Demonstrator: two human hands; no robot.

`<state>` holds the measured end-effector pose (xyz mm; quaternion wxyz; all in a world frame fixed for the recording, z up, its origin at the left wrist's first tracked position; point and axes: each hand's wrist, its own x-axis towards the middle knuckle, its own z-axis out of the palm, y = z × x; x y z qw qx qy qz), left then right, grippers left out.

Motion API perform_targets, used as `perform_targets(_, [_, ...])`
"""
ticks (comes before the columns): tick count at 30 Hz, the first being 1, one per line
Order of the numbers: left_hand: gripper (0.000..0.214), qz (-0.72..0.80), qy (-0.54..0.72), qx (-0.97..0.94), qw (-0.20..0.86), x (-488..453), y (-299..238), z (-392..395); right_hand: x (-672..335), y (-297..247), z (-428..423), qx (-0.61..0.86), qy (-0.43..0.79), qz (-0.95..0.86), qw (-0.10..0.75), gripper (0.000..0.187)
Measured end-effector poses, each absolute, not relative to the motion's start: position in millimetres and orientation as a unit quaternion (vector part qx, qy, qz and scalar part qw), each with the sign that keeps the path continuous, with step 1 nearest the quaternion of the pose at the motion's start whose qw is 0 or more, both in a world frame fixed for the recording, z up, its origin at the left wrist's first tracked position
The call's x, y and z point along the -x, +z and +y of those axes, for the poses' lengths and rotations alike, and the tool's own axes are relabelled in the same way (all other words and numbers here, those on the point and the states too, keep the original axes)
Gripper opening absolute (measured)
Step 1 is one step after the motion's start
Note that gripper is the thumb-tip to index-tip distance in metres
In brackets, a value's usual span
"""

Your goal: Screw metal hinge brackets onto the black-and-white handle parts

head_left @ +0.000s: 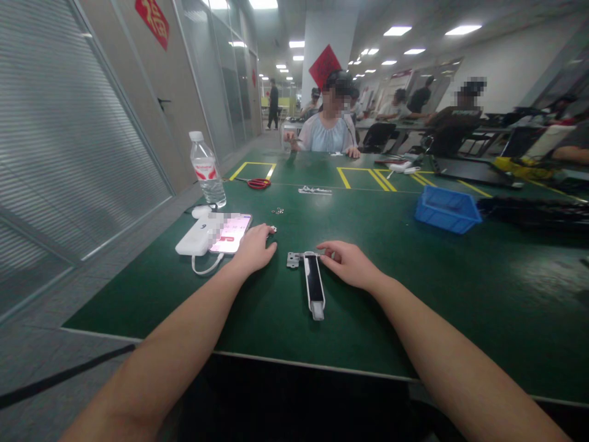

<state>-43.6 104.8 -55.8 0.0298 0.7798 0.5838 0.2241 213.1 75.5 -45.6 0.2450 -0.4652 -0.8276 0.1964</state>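
Forearms (184, 325) span the table (368, 337). Left hand (252, 250) meets a small part (274, 229), apparently picking up; right hand (353, 264) adjoins the bracket (291, 261), between them. Neither pinch can be told. Next move likely needs firm closure.

On the table (363, 334), the left hand (255, 248) is at the right of a phone (232, 231), and the phone lies just beside a power bank (193, 238), at its right. Behind these two stands a bottle (207, 172). Beyond the left hand there are loose parts (279, 211), and scissors (258, 183) lie farther back, to their left. Between the two hands lies a strip (315, 279), with a plate (292, 260) at the left of its far end. A box (435, 216) stands beyond the right hand (347, 261), more to the right.
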Motion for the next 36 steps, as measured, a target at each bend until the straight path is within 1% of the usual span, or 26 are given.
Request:
perform_targets(2, [0.026, 0.576, 0.212, -0.789, 0.027, 45, -58, 107, -213, -45, 75, 0.465, 0.198, -0.827, 0.246, 0.026])
perform_targets(7, [0.037, 0.575, 0.200, -0.792, 0.030, 47, -61, 110, -213, -45, 75, 0.472, 0.205, -0.823, 0.238, 0.027])
perform_targets(15, [0.039, 0.568, 0.267, -0.778, 0.027, 42, -47, 104, -213, -44, 75, 0.474, 0.203, -0.824, 0.234, 0.029])
perform_targets(20, [0.032, 0.531, 0.337, -0.777, 0.030, 36, -37, 95, -213, -45, 75, 0.472, 0.200, -0.825, 0.237, 0.029])
perform_targets(24, [0.026, 0.521, 0.367, -0.769, 0.052, 32, -36, 92, -213, -46, 76, 0.470, 0.196, -0.827, 0.238, 0.028])
perform_targets(30, [0.022, 0.514, 0.361, -0.774, 0.077, 29, -36, 90, -213, -46, 76, 0.469, 0.196, -0.826, 0.242, 0.028])
perform_targets(36, [0.018, 0.473, 0.344, -0.807, 0.074, 27, -35, 86, -213, -46, 75, 0.469, 0.193, -0.827, 0.242, 0.028])
